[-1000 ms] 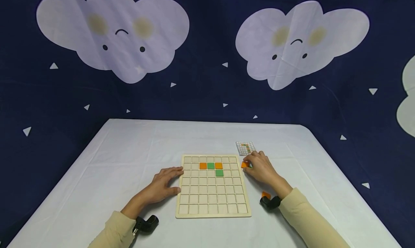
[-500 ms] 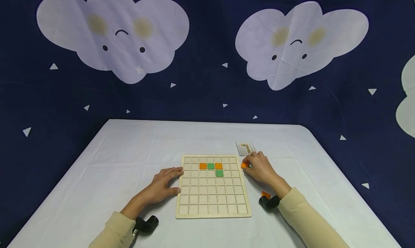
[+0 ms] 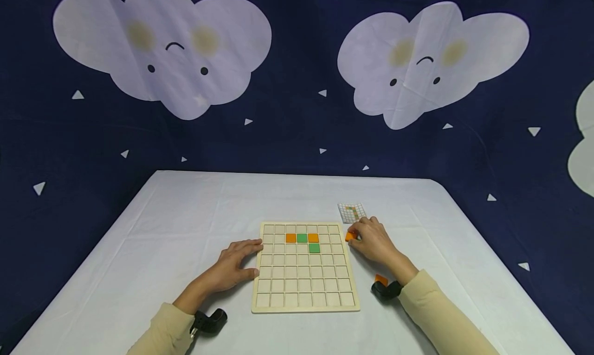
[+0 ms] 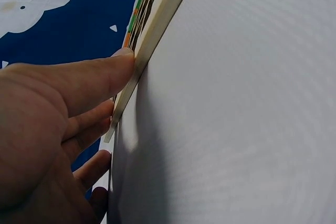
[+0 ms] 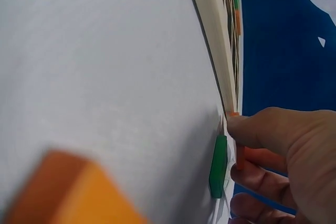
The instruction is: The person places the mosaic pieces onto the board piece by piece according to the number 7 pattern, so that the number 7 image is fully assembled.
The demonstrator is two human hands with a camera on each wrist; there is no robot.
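Note:
A square wooden grid board point(image 3: 303, 285) lies on the table. Two orange tiles and a green tile point(image 3: 301, 238) sit in one of its upper rows, with another green tile point(image 3: 314, 248) just below. At the board's left edge, my left hand point(image 3: 234, 264) touches the rim with thumb and fingertips, fingers spread. By the upper right corner, my right hand point(image 3: 373, 239) pinches an orange tile point(image 3: 350, 236) between thumb and fingers. The right wrist view shows a loose green tile point(image 5: 218, 166) right beside those fingers; in the head view the hand hides it.
Behind the right hand lies a small pattern card point(image 3: 351, 212) printed with a coloured grid. Another loose orange tile point(image 3: 381, 279) rests near the right wrist camera point(image 3: 386, 291). White cloth covers the table point(image 3: 209, 200), and a dark blue cloud-print curtain point(image 3: 297, 138) hangs behind.

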